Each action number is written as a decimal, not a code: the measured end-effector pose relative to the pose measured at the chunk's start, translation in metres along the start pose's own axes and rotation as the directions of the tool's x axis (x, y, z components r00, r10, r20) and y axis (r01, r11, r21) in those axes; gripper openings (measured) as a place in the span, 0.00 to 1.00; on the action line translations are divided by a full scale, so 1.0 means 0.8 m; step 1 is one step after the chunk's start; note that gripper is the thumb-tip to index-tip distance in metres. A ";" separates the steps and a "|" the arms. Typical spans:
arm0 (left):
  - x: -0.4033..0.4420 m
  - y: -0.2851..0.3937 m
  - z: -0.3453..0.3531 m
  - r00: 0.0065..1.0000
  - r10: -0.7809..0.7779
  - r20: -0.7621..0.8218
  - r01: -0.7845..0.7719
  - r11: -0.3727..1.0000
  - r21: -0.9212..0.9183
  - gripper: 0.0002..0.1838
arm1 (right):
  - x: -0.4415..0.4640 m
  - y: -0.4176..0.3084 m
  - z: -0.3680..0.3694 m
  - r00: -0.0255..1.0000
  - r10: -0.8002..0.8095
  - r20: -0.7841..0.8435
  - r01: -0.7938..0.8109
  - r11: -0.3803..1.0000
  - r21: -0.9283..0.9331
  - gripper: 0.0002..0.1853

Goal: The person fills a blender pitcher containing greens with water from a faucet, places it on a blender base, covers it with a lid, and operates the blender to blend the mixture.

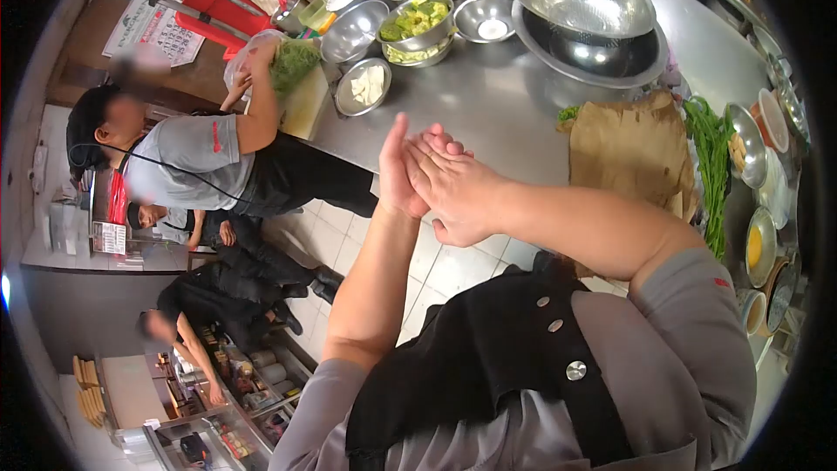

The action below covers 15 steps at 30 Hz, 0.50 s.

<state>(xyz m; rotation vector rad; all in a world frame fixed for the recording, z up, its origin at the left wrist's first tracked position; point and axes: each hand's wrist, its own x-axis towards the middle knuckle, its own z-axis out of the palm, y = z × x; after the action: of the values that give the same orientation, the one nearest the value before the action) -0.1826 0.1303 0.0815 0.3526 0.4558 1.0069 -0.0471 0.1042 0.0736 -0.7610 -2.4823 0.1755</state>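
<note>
Palm to palm, my left hand [399, 176] and my right hand [462, 194] press together in front of my apron. The left thumb points up, and the left fingertips curl round the far edge of the right hand. The right fingers lie flat across the left palm, with the right thumb apart below. No object shows between them. Beyond them is the steel counter [488, 78], with a bowl of white pieces [364, 87] to the left and a sheet of brown paper [629, 146] to the right.
Metal bowls, one with green cut vegetables [417, 21], line the counter's back near a large colander [584, 0]. Long green stalks [711, 166] lie at the right. At the left, a co-worker [196, 153] handles bagged greens [295, 65]; two more people are behind.
</note>
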 end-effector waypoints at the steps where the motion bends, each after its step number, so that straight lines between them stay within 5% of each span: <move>1: 0.007 0.001 -0.003 0.998 -0.042 -0.040 0.044 0.998 0.037 0.26 | 0.000 -0.005 0.006 0.998 0.052 -0.018 -0.052 0.998 -0.022 0.46; 2: 0.012 -0.001 0.013 0.976 -0.083 -0.203 0.098 0.993 0.061 0.19 | -0.006 -0.007 0.008 0.993 0.111 -0.028 -0.112 0.992 -0.050 0.45; 3: 0.026 -0.002 0.003 0.962 -0.129 -0.239 0.141 0.989 0.034 0.18 | -0.018 -0.007 0.007 0.957 0.245 0.153 -0.268 0.951 0.154 0.45; 5: 0.043 -0.017 0.007 0.942 -0.005 -0.336 0.153 0.897 0.415 0.18 | -0.002 0.008 -0.011 0.812 0.303 0.498 -0.533 0.733 0.423 0.44; 6: 0.051 -0.020 0.006 0.923 0.002 -0.386 0.157 0.912 0.379 0.18 | -0.018 0.008 0.012 0.919 0.368 0.141 -0.390 0.796 0.463 0.39; 9: 0.048 -0.042 0.023 0.893 0.077 -0.444 0.087 0.938 0.337 0.18 | -0.037 0.022 0.031 0.938 0.304 -0.166 -0.229 0.904 0.361 0.47; 15: 0.035 -0.054 0.045 0.835 0.484 -0.260 -0.151 0.658 0.738 0.15 | -0.018 0.016 0.001 0.939 0.263 -0.221 -0.119 0.853 0.509 0.54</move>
<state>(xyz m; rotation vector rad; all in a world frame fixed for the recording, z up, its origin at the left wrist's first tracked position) -0.1197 0.1302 0.0857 0.9288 1.2449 1.2522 -0.0309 0.1069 0.0627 -0.7481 -1.9603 0.6930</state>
